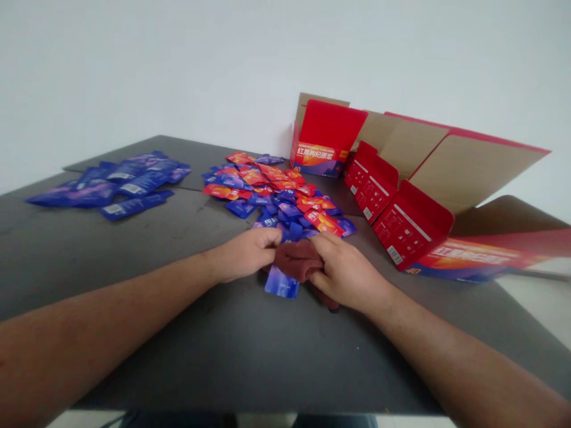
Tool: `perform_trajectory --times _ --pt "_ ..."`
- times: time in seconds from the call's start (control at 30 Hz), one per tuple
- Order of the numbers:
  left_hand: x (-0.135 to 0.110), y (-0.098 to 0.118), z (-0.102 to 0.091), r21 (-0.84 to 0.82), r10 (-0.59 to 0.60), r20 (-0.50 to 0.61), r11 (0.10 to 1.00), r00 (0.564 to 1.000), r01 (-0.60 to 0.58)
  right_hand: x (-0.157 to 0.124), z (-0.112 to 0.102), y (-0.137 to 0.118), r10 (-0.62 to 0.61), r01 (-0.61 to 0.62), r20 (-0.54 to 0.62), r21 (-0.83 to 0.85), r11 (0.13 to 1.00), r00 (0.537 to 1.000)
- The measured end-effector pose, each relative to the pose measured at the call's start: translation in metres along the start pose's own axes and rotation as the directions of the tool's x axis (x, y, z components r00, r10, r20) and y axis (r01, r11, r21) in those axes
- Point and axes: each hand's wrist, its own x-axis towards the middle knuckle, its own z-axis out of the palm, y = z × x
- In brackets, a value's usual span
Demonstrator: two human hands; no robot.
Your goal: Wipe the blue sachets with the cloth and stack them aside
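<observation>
My right hand point(348, 267) is closed on a bunched brown cloth point(298, 259), which lies across a blue-purple pouch point(282, 283). The pouch's lower end sticks out below the cloth, and part of its top shows above. At the cloth's left side, my left hand point(245, 254) is closed in a pinch on the pouch's edge; its fingertips are partly hidden. Just beyond both hands spreads a mixed heap of red and blue pouches point(272, 190).
On the left of the dark table point(214, 356) lies a group of blue pouches point(134, 175). To the right stand open red printed cartons, one at the back point(319, 157) and one nearer point(464, 258), their flaps raised. A pale wall rises behind the table.
</observation>
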Motion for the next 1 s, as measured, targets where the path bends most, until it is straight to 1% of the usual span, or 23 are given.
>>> perform_trajectory --times 0.07,0.1,0.17,0.23,0.27,0.33,0.4,0.43,0.47,0.57,0.6,0.63,0.67,0.73,0.77,0.8,0.87,0.93,0.97,1.0 --pt "0.0003 -0.0016 -0.0013 0.058 0.034 -0.019 0.998 0.999 -0.033 -0.0013 -0.002 -0.0014 -0.061 0.06 0.066 0.004 0.998 0.996" --pt "0.0004 -0.0019 -0.0014 0.057 0.035 -0.019 0.998 0.999 -0.034 -0.0016 -0.0037 -0.0006 -0.063 0.064 0.072 -0.011 0.998 0.995" --pt "0.0004 -0.002 -0.0003 0.007 0.013 -0.013 1.0 1.0 -0.013 -0.0013 -0.0071 0.0023 -0.004 0.006 0.026 -0.065 0.998 1.0" --pt "0.0004 -0.0017 0.002 -0.059 -0.004 -0.034 0.998 0.999 0.002 -0.0006 -0.0088 0.0045 0.081 -0.086 -0.051 -0.097 0.992 0.995" --pt "0.0004 -0.0016 0.0032 -0.081 -0.012 -0.054 0.997 0.998 0.007 -0.0006 -0.0088 0.0045 0.099 -0.106 -0.068 -0.099 0.989 0.993" --pt "0.0004 -0.0014 0.005 -0.106 -0.014 -0.074 0.994 0.997 0.006 -0.0013 -0.0076 0.0024 0.066 -0.07 -0.043 -0.099 0.993 0.997" --pt "0.0002 -0.0009 0.0059 -0.139 -0.011 -0.047 0.99 0.999 0.004 -0.0023 -0.006 -0.0005 -0.016 0.017 0.012 -0.102 0.995 1.0" --pt "0.0001 -0.0006 0.0062 -0.164 -0.012 -0.029 0.986 1.0 0.007 -0.0025 -0.0054 -0.0013 -0.039 0.041 0.023 -0.103 0.994 0.999" --pt "-0.0001 -0.0002 0.0063 -0.192 -0.015 -0.016 0.981 1.0 0.012 -0.0024 -0.005 -0.0013 -0.035 0.037 0.019 -0.106 0.994 0.999" --pt "-0.0004 0.0006 0.0065 -0.249 -0.041 -0.025 0.968 0.999 0.034 -0.001 -0.0049 0.0014 0.087 -0.095 -0.076 -0.112 0.989 0.993" --pt "-0.0004 0.0005 0.0065 -0.249 -0.045 -0.035 0.968 0.998 0.035 -0.0008 -0.0049 0.002 0.116 -0.127 -0.096 -0.11 0.986 0.989" --pt "-0.0004 0.0001 0.0064 -0.243 -0.042 -0.047 0.969 0.998 0.03 -0.0009 -0.0048 0.0019 0.117 -0.127 -0.096 -0.106 0.986 0.989" --pt "-0.0002 -0.0006 0.0062 -0.235 -0.035 -0.055 0.972 0.998 0.021 -0.0014 -0.0046 0.0012 0.085 -0.091 -0.069 -0.099 0.991 0.994" --pt "0.0001 -0.0023 0.0055 -0.224 -0.012 -0.063 0.975 0.998 -0.002 -0.0027 -0.0041 -0.0012 -0.015 0.017 0.015 -0.077 0.997 1.0" --pt "0.0003 -0.003 0.0052 -0.224 -0.004 -0.06 0.975 0.998 -0.01 -0.0032 -0.004 -0.002 -0.048 0.051 0.042 -0.071 0.996 0.998" --pt "0.0004 -0.0034 0.005 -0.225 -0.001 -0.051 0.974 0.999 -0.011 -0.0033 -0.0041 -0.0021 -0.05 0.053 0.043 -0.074 0.996 0.998" --pt "0.0004 -0.0031 0.005 -0.219 -0.01 -0.029 0.976 1.0 0.004 -0.0024 -0.0046 -0.0001 0.028 -0.03 -0.022 -0.096 0.995 0.999" --pt "0.0001 -0.002 0.0054 -0.211 -0.018 -0.027 0.977 0.999 0.012 -0.0011 -0.0051 0.0027 0.116 -0.126 -0.098 -0.103 0.987 0.988" --pt "0.0 -0.0016 0.0056 -0.206 -0.019 -0.032 0.978 0.999 0.012 -0.0008 -0.0051 0.0033 0.129 -0.14 -0.106 -0.097 0.985 0.986" --pt "0.0 -0.0016 0.0055 -0.199 -0.014 -0.038 0.98 0.999 0.006 -0.001 -0.0049 0.0031 0.114 -0.122 -0.089 -0.088 0.989 0.99"
